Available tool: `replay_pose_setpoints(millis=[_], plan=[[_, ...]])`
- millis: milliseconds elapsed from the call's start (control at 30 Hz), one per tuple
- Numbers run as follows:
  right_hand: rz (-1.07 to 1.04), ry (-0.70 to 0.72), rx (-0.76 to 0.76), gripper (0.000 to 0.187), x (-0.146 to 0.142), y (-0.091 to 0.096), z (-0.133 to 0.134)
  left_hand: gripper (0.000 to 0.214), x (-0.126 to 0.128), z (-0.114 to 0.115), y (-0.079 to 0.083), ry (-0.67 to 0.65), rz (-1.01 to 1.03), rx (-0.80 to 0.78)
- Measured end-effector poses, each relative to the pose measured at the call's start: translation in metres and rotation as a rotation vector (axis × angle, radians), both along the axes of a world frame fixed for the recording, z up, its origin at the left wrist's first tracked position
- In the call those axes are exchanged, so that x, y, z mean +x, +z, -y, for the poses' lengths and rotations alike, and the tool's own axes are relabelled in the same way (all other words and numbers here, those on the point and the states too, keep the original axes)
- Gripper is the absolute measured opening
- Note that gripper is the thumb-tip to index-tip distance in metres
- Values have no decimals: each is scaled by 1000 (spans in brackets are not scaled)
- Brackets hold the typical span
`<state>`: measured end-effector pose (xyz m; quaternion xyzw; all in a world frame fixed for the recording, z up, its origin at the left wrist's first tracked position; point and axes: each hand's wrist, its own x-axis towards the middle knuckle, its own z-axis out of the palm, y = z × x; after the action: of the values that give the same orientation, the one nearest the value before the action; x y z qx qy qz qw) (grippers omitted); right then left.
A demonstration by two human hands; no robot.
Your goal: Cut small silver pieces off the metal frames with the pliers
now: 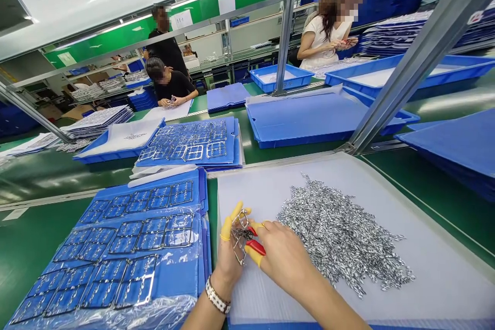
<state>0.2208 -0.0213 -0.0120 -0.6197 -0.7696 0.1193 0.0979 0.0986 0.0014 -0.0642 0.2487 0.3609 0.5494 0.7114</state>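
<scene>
**Metal frame pinched in both hands**

Metal frame (240,237) sits low in the centre of the picture, above the near left edge of the white sheet (425,247). The left hand (228,263), in yellow finger cots, grips its left side. The right hand (284,255), in red cots, pinches its right side. Loose metal parts (340,237) are heaped just to the right. The work probably goes best with short pinches close to the joint and the frame held over the sheet.

**Factory assembly line.** Long green workbenches (38,227) run under aluminium posts (406,67). Left of the left hand (228,263), bagged blue sheets of stamped metal frames (127,247) lie stacked. Right of the right hand (286,258) lies a heap of small metal parts (340,237). Beyond both hands are blue trays (320,118) and co-workers (170,85) at parallel benches.
</scene>
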Motion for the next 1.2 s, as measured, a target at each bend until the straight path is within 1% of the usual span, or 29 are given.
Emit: replay_pose_setpoints(millis=[100,367,567,733,867,967,1067,1200], plan=[[-5,-12,-10,32,0,4,1,53,-1,1,-1,-4,10,-3],[4,-16,-38,40,-4,4,0,55,-2,1,-4,-2,18,1],[24,-13,-53,34,-5,5,-1,57,-1,0,-6,-8,10,0],[89,-16,-19,28,-1,4,0,53,-2,0,-4,-25,52,-15],[130,-82,27,24,10,2,-2,54,-3,1,-1,-64,130,-71],[150,-109,28,22,15,0,-7,55,-3,1,-2,-72,159,-107],[138,-84,28,21,14,-2,-11,55,-3,2,-4,-75,160,-121],[115,-89,29,21,13,-3,-11,55,-2,2,-4,-87,125,-98]])
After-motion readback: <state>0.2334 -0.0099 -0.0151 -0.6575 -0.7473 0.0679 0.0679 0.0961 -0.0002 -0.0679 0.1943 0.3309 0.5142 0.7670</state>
